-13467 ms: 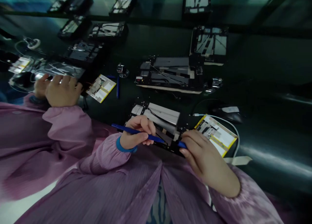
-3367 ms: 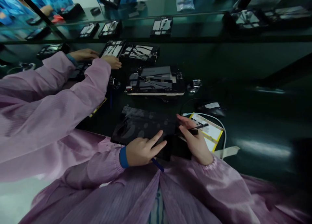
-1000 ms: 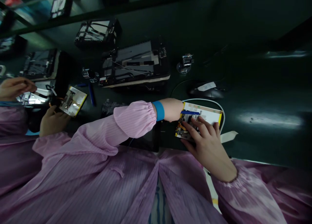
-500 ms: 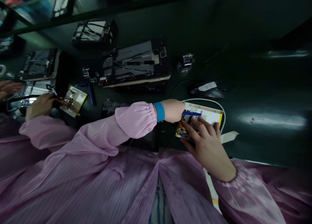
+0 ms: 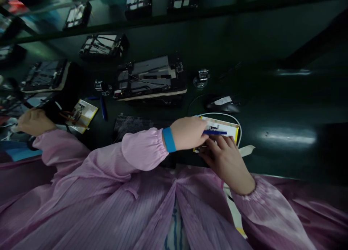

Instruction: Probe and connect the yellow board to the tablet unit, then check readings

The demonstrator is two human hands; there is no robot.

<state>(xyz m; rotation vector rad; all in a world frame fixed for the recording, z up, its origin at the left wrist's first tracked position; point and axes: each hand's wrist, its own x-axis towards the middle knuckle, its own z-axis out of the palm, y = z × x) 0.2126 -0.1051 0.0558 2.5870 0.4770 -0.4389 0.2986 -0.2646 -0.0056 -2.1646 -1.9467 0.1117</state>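
L hand reaches across the body, fingers closed round a blue tool, slim and pen-like; tip lies over the yellow-edged board. R hand rests on the board's near edge, fingers curled and pressing down, gripping nothing. Board sits flat on the dark green tabletop, just in front of the body, inside the loop of a white cable.

Risks (judgement): tool tip could skid off the glossy board face if pushed at a shallow angle → scratch or lifted part. Board could slide on the smooth tabletop if R hand eases off. L sleeve crosses the black panel, could drag it.

Materials: board = flat rect., white face w/ yellow rim, small parts blurred. Tool = hard plastic, prob. Tabletop sheen, matte-dark. Opened tablet chassis beyond, grey plates + thin wires. Black mouse rounded, white label. Co-worker's hand at left, state unclear.
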